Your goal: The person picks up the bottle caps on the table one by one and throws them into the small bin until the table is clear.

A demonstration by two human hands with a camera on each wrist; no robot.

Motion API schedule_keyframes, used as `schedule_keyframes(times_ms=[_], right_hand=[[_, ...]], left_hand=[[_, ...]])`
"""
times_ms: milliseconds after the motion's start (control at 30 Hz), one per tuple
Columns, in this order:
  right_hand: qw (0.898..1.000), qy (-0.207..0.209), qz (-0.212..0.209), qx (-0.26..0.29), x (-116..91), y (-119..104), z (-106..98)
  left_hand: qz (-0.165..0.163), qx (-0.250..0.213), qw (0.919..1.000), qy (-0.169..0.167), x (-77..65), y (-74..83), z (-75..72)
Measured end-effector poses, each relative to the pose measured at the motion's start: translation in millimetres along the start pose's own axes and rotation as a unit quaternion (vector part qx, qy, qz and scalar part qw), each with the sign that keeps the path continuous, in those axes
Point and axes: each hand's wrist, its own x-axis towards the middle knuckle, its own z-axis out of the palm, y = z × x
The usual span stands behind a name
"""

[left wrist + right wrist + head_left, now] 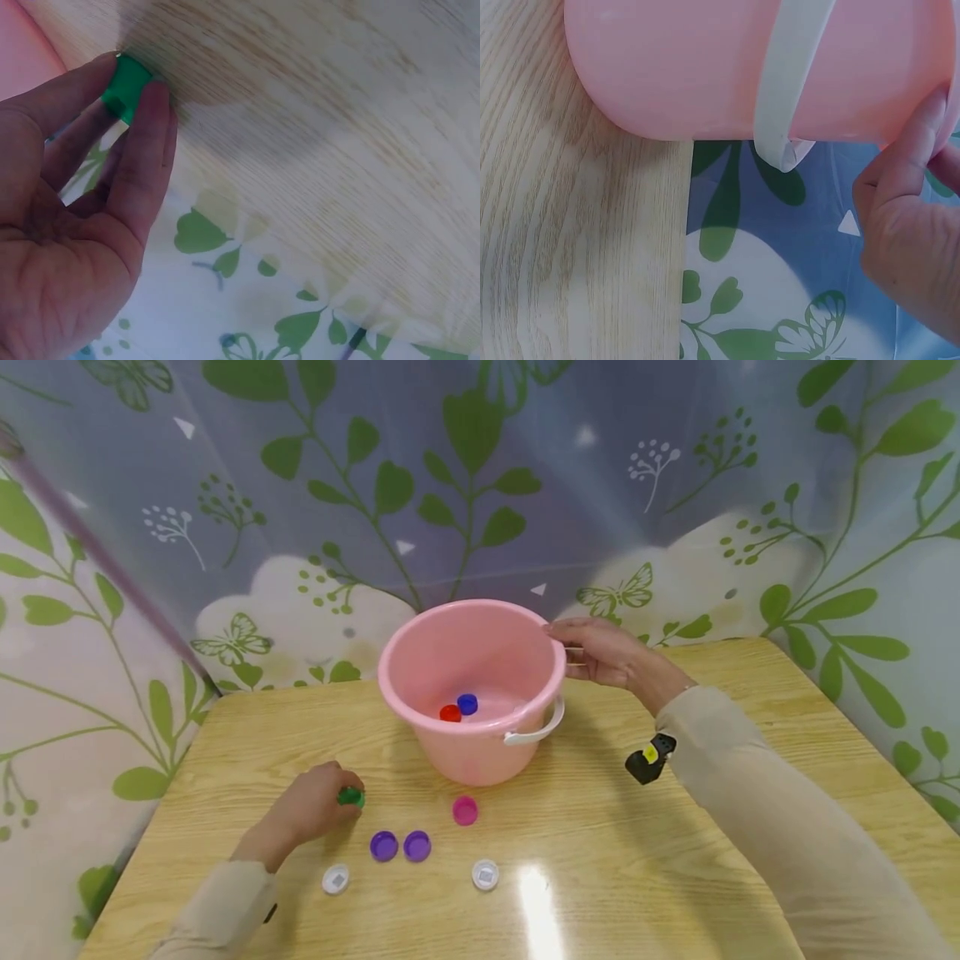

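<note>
My left hand (318,802) pinches a green bottle cap (127,88) between thumb and fingertips, low over the wooden table. At the rim of a pink bucket (472,760), my right hand (600,652) grips the right side, its fingers (911,157) bent at the edge. The bucket stands upright and has a white handle (542,727) hanging down. Inside lie a red cap (450,713) and a blue cap (467,703). On the table in front are a pink cap (465,811), two purple caps (384,846) and two white caps (485,875).
The table (637,877) has a light wood grain. Behind it hangs a leaf-patterned curtain (360,568), which also covers both sides. A black wrist device (649,760) with a yellow mark sits at the right sleeve.
</note>
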Motion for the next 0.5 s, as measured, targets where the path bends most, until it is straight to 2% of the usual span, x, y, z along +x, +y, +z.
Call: schedule_keyframes(times_ms=[233,367,500], right_hand=[[1.0,0.007,-0.001,-0.007,-1.8,-3.6,-0.4],[1.0,0.012,0.003,-0.006,-1.6,-2.7,-1.7],[1.0,0.0,0.007,0.001,-0.9,-0.7,0.5]], left_hand=[[0.008,0.021,0.9989,0.041,1.6,5.8,2.0],[-0.026,0.022,0.9974,0.063,2.2,7.1,2.2],[-0.063,0.005,0.9905,0.122,-1.1,5.6,-8.5]])
